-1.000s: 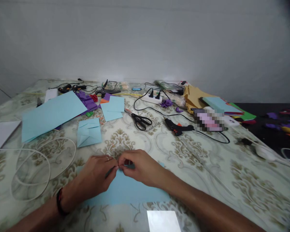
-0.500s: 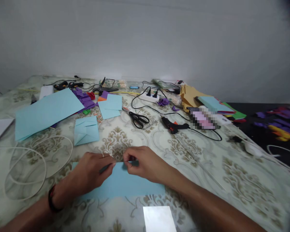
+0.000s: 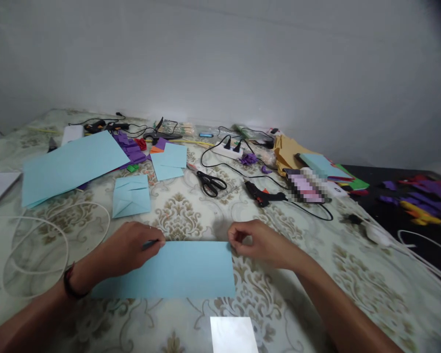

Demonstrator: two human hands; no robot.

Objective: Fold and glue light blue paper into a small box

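A long light-blue paper strip (image 3: 183, 269) lies flat in front of me. My left hand (image 3: 134, 247) is closed round a dark, thin pen-like object (image 3: 149, 244), its fingertips at the strip's far edge, left of the middle. At the strip's far right corner my right hand (image 3: 252, 240) pinches the paper between thumb and forefinger. A small white card (image 3: 233, 334) lies nearer to me. Beyond my left hand sits a folded light-blue paper piece (image 3: 131, 196).
Black-handled scissors (image 3: 210, 184) and a glue gun (image 3: 260, 193) with its cable lie beyond my hands. Large blue sheets (image 3: 73, 166) are at the left, above a looped white cable (image 3: 66, 250). A power strip (image 3: 228, 149), brown paper and a phone (image 3: 306, 186) are farther back.
My right hand has moved right along the far edge to the strip's corner. The strip has shifted left, and my left hand has moved slightly left.
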